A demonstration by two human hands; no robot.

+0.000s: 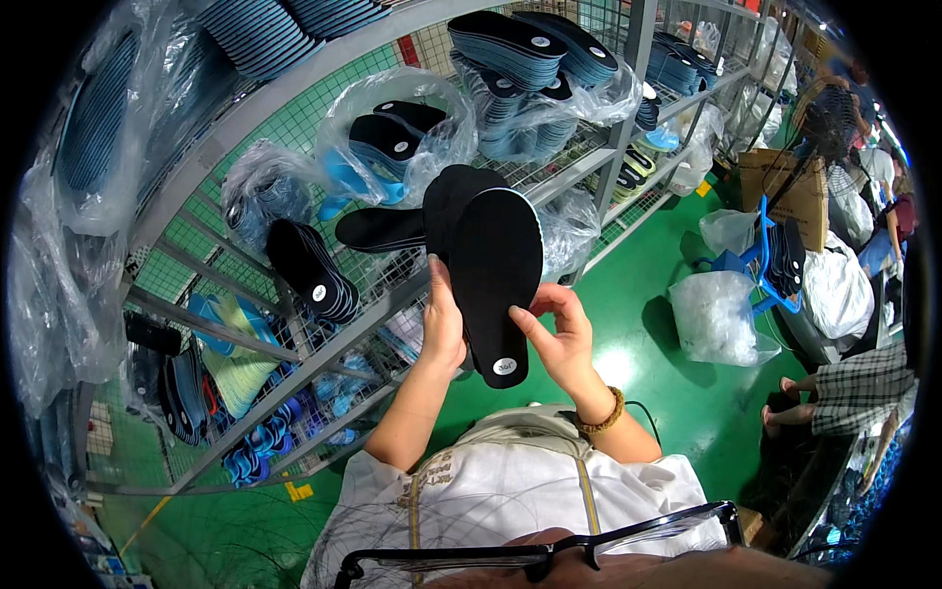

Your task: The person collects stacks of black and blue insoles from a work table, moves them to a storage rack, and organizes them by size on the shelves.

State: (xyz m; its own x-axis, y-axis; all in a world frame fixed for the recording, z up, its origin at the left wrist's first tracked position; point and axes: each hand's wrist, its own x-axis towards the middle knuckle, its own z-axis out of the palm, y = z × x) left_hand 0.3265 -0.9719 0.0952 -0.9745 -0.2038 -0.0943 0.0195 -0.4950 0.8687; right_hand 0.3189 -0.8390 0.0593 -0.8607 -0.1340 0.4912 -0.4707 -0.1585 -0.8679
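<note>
In front of my body I hold a black shoe insole (497, 260), its toe end pointing away and a round white mark on its heel. My left hand (445, 322) grips the left edge, thumb up along it. At least one more dark insole (444, 201) shows behind it, partly covered; how many are in the grip I cannot tell. My right hand (559, 339) pinches the right edge near the heel, its thumb on the top face. Just beyond, on the wire rack, lie a dark insole pile (381, 230) and a stack of black insoles (312, 270).
A metal rack (348, 358) curves along the left and far side. Insole stacks (505, 49) and a clear plastic bag (392, 93) with insoles sit on its shelves. Right of me, a blue-framed cart (762, 257) and white bags (837, 294) stand on the green floor, with people nearby.
</note>
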